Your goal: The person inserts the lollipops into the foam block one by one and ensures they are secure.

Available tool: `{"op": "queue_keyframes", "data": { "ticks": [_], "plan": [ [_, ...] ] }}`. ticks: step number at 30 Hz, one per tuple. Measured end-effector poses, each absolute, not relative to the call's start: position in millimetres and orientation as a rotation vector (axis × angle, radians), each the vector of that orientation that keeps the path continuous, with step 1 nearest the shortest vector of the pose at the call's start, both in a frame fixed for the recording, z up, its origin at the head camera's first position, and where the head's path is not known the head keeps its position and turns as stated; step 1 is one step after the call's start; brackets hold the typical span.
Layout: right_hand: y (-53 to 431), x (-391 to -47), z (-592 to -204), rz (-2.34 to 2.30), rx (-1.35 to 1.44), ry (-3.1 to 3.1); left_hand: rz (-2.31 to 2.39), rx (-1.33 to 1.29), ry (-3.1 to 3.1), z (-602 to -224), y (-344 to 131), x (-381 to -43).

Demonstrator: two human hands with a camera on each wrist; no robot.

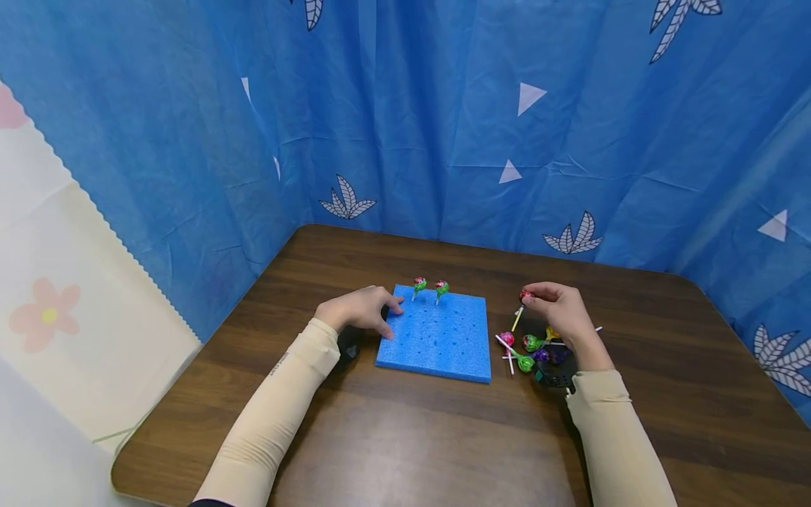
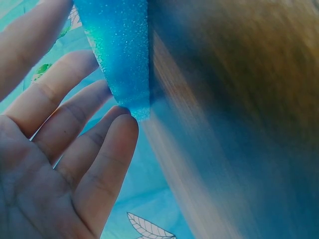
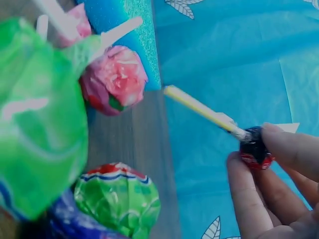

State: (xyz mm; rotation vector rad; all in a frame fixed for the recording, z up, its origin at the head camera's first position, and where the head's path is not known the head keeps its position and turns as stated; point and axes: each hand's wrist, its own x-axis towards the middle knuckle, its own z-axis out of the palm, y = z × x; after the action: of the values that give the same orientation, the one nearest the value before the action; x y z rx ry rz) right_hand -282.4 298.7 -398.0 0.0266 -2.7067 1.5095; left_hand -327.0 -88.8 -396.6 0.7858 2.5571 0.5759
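Blue curtain [image 1: 405,105] printed with pale leaves and triangles hangs behind the brown wooden table [image 1: 412,436] before us. On it, near the middle, we see a blue foam board [image 1: 437,338] dotted with small holes, with two green-and-red lollipops [image 1: 441,287] upright along its far edge. At the board's left side, we find the left hand [image 1: 364,310] with thumb and fingers spread, fingertips at the foam's edge, gripping nothing that we can make out. To the right of the board, we watch the right hand [image 1: 560,310] pinch a dark red lollipop [image 3: 255,149] by its wrapped head between thumb and fingers, its yellow stick slanting down and leftward. Beneath and beside that hand, we make out loose lollipops: a pink one [image 1: 507,339], two green ones [image 1: 531,343], a yellow one [image 1: 552,333] and purple ones [image 1: 541,355], their white sticks crossing. We notice cream sleeves [image 1: 272,394] on both arms.
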Motion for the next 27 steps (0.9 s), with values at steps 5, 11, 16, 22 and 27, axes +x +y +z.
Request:
{"op": "queue_keyframes", "data": {
  "ticks": [5, 11, 16, 22, 27],
  "plan": [
    [293, -281, -393, 1.549, 0.013, -2.626, 0.583, 0.788, 2.552, -396, -90, -327],
    [283, -279, -385, 1.525, -0.013, -2.615, 0.581, 0.786, 2.551, -397, -90, -327],
    [277, -278, -382, 1.582, -0.016, -2.54, 0.587, 0.783, 2.549, -396, -90, -327],
    [268, -280, -381, 1.652, 0.033, -2.425, 0.589, 0.783, 2.547, -395, -90, -327],
    [258, -282, -382, 1.722, 0.094, -2.353, 0.583, 0.787, 2.548, -395, -90, -327]
  ]
}}
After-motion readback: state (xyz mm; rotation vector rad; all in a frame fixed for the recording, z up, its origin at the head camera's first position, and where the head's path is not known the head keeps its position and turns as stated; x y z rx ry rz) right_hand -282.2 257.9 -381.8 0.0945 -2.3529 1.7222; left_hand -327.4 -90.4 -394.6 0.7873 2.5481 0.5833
